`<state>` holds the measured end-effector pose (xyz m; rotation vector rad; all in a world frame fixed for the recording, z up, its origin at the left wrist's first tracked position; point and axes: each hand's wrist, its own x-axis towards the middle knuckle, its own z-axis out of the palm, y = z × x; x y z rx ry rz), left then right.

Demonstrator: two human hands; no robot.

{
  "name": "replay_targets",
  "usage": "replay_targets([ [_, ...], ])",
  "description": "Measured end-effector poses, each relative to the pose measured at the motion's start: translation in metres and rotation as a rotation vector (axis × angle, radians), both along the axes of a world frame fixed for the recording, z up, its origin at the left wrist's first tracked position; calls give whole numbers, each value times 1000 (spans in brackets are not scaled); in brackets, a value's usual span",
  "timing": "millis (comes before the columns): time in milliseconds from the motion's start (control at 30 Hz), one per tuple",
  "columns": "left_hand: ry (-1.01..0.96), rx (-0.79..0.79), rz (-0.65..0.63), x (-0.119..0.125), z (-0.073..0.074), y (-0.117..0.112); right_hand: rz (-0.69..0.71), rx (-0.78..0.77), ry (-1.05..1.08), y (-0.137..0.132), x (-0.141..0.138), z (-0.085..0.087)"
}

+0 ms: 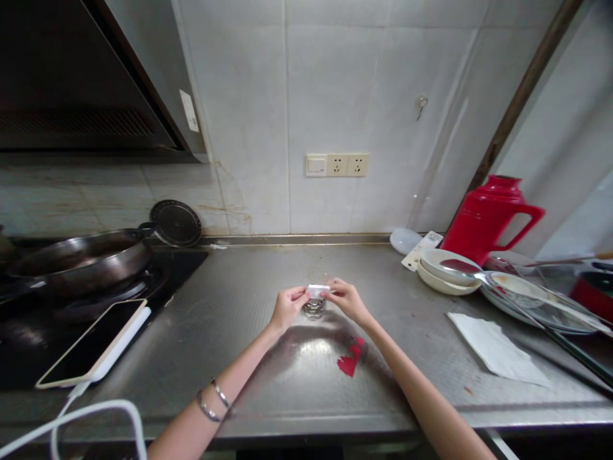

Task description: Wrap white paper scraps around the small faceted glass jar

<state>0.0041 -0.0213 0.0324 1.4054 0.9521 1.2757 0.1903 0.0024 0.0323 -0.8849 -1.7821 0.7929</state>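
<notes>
A small white packet (318, 291) is held flat between the two hands, its long axis running left to right, one short end pointing at each hand. The left hand (287, 306) pinches the left end between thumb and fingertips, and the right hand (347, 299) pinches the right end the same way; on both, the fingers are drawn in narrow on the packet. The packet sits just above a small clear glass (315, 308), which stands upright on the steel counter (268, 358) about the middle of its depth; whether packet and glass touch cannot be told. A red scrap (351, 361) lies on the counter nearer the person, below the right forearm. To the left a phone (93, 342) rests tilted on a white block at the edge of the black hob, with a white cable (96, 415) looping below it and a dark wok (81, 259) behind. To the right are stacked white bowls (447, 268), a red thermos jug (488, 217) and a paper napkin (495, 348). The wall behind is pale tile with a row of sockets (338, 165).
</notes>
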Motion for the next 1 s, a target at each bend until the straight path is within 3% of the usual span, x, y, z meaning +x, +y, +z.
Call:
replay_targets([
  [133, 52, 56, 71, -4, 1, 1, -23, -4, 62, -2, -3, -1],
  [233, 224, 152, 164, -8, -1, 3, -140, 157, 31, 0, -3, -3],
  [367, 402, 94, 152, -7, -13, 9, -116, 481, -294, 6, -4, 0],
  [467, 432, 44, 111, -3, -25, 14, -30, 608, -620, 9, -6, 8],
  [633, 428, 22, 73, 0, -37, 21, 106, 612, -976, 14, -12, 24],
  [1000, 483, 23, 55, -2, -40, 27, 236, 564, -1230, 21, -22, 42],
])
